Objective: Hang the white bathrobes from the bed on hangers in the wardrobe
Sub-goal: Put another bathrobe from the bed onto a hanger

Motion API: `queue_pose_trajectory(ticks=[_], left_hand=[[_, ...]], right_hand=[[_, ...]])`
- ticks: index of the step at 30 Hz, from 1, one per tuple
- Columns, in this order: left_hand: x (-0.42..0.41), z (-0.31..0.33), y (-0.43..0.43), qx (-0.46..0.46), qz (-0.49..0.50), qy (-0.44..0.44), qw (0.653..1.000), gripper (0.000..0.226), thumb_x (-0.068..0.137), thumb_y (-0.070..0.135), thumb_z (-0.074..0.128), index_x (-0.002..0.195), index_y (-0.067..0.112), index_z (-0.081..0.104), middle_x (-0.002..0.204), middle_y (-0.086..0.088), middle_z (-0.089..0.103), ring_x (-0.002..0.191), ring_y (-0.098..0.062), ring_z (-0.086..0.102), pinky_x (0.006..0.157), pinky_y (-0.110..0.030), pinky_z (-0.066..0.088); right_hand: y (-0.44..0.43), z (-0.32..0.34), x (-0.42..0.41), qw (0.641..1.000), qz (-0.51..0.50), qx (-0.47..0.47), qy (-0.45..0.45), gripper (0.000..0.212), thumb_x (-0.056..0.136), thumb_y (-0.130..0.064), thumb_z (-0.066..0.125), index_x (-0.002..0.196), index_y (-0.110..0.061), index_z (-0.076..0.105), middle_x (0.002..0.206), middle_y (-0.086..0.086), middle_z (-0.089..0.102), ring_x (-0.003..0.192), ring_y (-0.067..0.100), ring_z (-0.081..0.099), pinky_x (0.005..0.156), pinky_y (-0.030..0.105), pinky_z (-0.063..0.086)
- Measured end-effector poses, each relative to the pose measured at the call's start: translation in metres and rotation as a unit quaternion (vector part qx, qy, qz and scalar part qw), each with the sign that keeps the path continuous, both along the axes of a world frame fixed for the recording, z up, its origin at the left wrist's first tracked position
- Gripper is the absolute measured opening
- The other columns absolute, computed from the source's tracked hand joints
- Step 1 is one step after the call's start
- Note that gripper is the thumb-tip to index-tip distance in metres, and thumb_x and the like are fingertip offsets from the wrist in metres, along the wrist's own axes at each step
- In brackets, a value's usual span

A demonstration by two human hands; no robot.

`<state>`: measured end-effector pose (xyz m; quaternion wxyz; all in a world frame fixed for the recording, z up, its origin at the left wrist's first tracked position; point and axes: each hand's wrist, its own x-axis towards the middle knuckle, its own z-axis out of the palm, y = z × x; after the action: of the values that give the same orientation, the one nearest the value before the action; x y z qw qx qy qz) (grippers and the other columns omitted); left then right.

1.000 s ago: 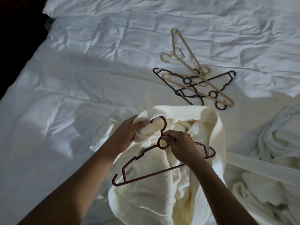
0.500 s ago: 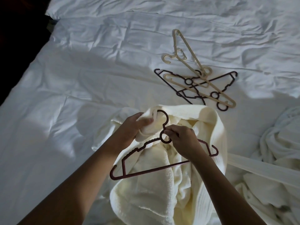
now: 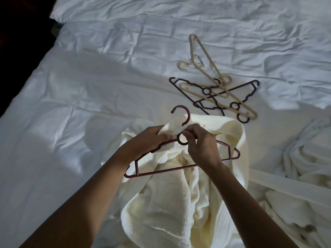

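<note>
At centre frame, the right hand [image 3: 201, 143] pinches the neck of a maroon hanger [image 3: 161, 171] just above its ring. The left hand [image 3: 148, 140], touching it from the left, has its fingers curled round a fold of the cream bathrobe [image 3: 161, 208] at the collar.

Over the past second the two hands have closed together and the hanger has ridden up. Its hook, which lay low against the collar fabric, now stands clear above it, and the left hand has drawn the fold up to the hanger's neck. The shoulders of the robe do not yet sit on the hanger's arms, so by the look of it the dressing step is under way rather than done.

The robe lies heaped on the bed [image 3: 71, 108], lower centre. A loose belt [image 3: 286, 184] trails to the right toward a second bathrobe [image 3: 308, 158], still crumpled at the right edge. Spare hangers [image 3: 215, 90], beige and dark, lie crossed in the upper right. No wardrobe is in view.
</note>
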<state>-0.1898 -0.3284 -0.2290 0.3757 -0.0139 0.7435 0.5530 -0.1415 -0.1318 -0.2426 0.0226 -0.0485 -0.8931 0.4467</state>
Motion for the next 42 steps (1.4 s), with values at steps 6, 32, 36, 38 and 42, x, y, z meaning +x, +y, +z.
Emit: queue_pose_trajectory(ticks=[6,32,36,38,42], left_hand=[[-0.010,0.012,0.004,-0.018,-0.042,0.040,0.998,0.016,0.101,0.023,0.058,0.103,0.028,0.074,0.071,0.010,0.062,0.061,-0.005,0.053,0.059,-0.020,0.040],[0.008,0.041,-0.039,-0.263,0.242,0.271,0.894,0.014,0.092,0.007,0.051,0.087,0.016,0.059,0.078,0.001,0.063,0.076,-0.022,0.056,0.061,-0.022,0.035],[0.032,0.093,-0.012,-0.181,0.296,0.371,0.862,0.017,0.085,0.006,0.058,0.092,0.019,0.065,0.085,0.011,0.066,0.076,-0.005,0.057,0.070,-0.010,0.042],[0.057,0.091,0.006,-0.174,0.201,0.414,0.871,0.023,0.084,0.012,0.057,0.103,0.017,0.069,0.095,0.008,0.067,0.086,-0.006,0.059,0.081,-0.011,0.045],[0.101,0.045,0.009,-0.298,-0.136,0.289,0.899,0.030,0.094,0.043,0.055,0.118,0.032,0.068,0.111,0.007,0.063,0.108,-0.017,0.060,0.093,-0.038,0.048]], right_hand=[[0.009,0.026,-0.011,0.996,0.026,-0.057,-0.059,0.047,0.094,-0.025,0.072,0.130,-0.020,0.043,0.076,-0.011,0.068,0.078,0.001,0.065,0.077,0.023,0.052],[0.046,0.084,-0.014,0.999,0.015,0.037,0.019,0.015,0.096,-0.025,0.069,0.086,-0.019,0.059,0.084,-0.011,0.066,0.087,0.010,0.063,0.073,0.032,0.054],[0.047,0.083,-0.014,0.996,-0.014,0.071,0.055,0.017,0.095,-0.024,0.071,0.085,-0.017,0.059,0.080,-0.010,0.064,0.078,0.013,0.061,0.068,0.042,0.055],[0.039,0.088,-0.015,0.999,-0.041,0.018,0.027,0.015,0.095,-0.026,0.070,0.088,-0.018,0.061,0.081,-0.010,0.068,0.079,0.008,0.064,0.073,0.039,0.057],[0.024,0.101,-0.010,0.997,-0.057,-0.058,-0.002,0.015,0.097,-0.032,0.067,0.090,-0.021,0.060,0.087,-0.008,0.070,0.087,0.005,0.066,0.078,0.031,0.053]])
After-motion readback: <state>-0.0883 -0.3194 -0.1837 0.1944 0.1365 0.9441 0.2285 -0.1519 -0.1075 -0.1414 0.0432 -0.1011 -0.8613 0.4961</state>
